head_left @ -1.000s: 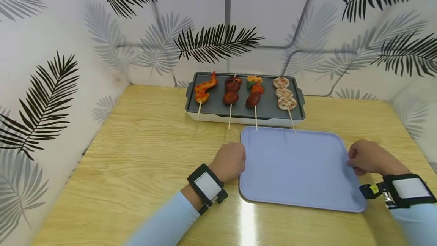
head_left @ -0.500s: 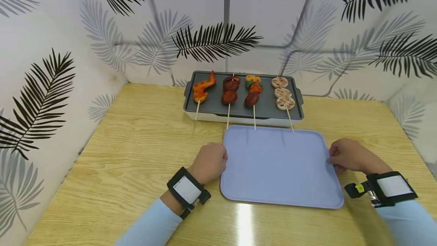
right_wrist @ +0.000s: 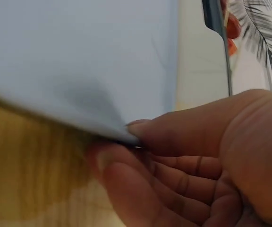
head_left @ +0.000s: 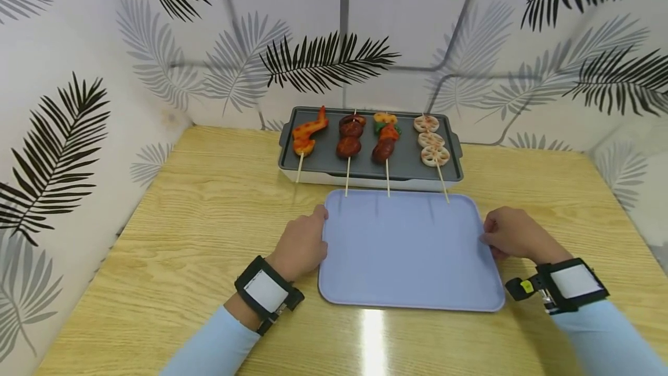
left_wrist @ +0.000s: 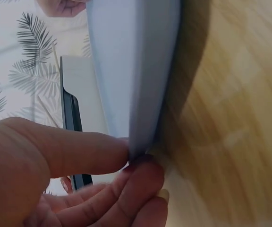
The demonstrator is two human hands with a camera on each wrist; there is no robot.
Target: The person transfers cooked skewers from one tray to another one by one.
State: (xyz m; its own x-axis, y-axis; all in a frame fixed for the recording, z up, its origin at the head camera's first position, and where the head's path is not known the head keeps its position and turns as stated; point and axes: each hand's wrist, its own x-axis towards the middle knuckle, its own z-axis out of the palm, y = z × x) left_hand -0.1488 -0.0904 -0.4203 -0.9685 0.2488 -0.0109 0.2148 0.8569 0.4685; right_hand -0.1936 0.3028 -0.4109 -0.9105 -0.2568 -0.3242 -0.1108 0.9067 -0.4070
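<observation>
A pale blue-violet rectangular tray (head_left: 404, 248) lies on the wooden table in front of the grill. My left hand (head_left: 300, 243) pinches the tray's left rim; in the left wrist view its thumb (left_wrist: 86, 150) is against the rim, with curled fingers (left_wrist: 138, 189) at the underside. On the opposite side, my right hand (head_left: 514, 231) pinches the right rim between its thumb (right_wrist: 178, 130) and curled fingers beneath. Nothing lies in the tray. Several skewer sticks reach over or near its far edge.
Behind the tray stands a white grill with a dark plate (head_left: 323, 161). On it lie a chicken wing skewer (head_left: 309, 132), a dark brown skewer (head_left: 348, 145), a mixed skewer (head_left: 383, 149) and a lotus root skewer (head_left: 434, 156). A leaf-patterned wall borders the wooden table (head_left: 198, 213).
Both hands have shifted the tray leftward across the table, so it now sits more squarely before the grill. The left index finger has straightened along the rim. The skewers stay on the grill.
</observation>
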